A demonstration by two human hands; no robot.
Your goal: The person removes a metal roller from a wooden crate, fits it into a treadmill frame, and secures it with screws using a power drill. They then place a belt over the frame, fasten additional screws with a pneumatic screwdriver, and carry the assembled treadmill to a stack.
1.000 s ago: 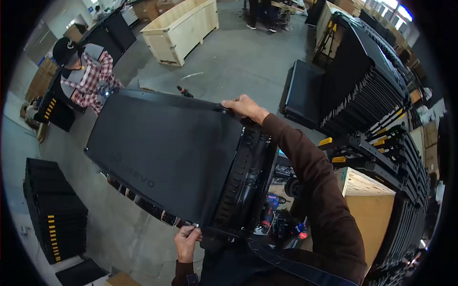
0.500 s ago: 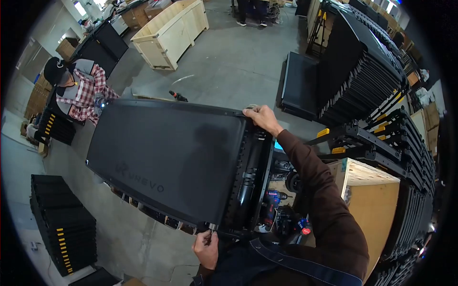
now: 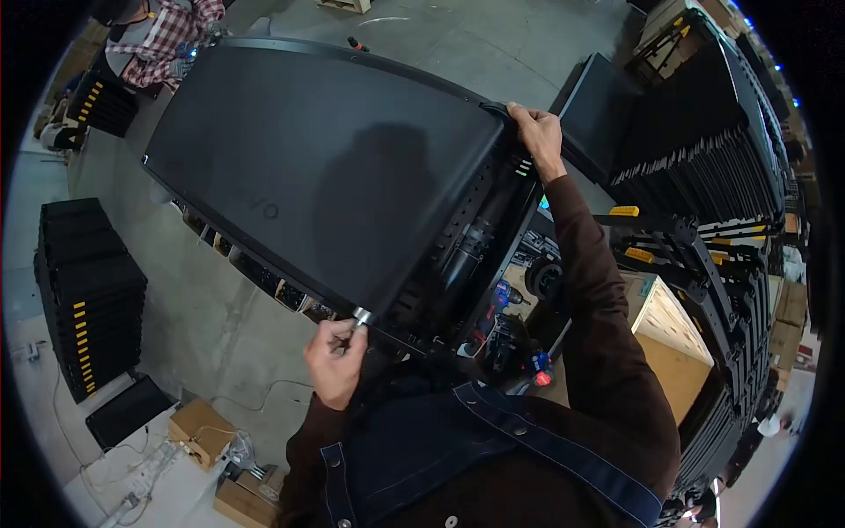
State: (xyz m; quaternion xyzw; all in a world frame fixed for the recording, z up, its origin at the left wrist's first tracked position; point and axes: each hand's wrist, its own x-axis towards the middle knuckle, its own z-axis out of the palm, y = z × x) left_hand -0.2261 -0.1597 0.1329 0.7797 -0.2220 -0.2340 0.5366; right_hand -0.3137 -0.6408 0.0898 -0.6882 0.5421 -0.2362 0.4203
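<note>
A treadmill with a wide black belt (image 3: 264, 158) lies in front of me, part of its lettering visible near the near edge. At the belt's near corner my left hand (image 3: 334, 359) pinches the silver end of a roller (image 3: 362, 315) between thumb and fingers. My right hand (image 3: 539, 136) is closed round the belt's far corner, thumb on top and the other fingers partly hidden beneath. Between the belt's end and the frame, an open bay shows a dark cylindrical motor (image 3: 462, 260).
Beyond the treadmill's far end a co-worker in a checked shirt (image 3: 172, 40) works. Power drills (image 3: 502, 295) and a black wheel (image 3: 544, 277) lie beside the frame. Stacked black decks (image 3: 704, 167) stand right, another stack (image 3: 88, 290) left. A plywood crate (image 3: 664, 339) is by my right arm.
My view has tilted down, so the treadmill sits higher and more of my overalls shows. Both hands stay at the same two corners; the silver roller end now shows more plainly.
</note>
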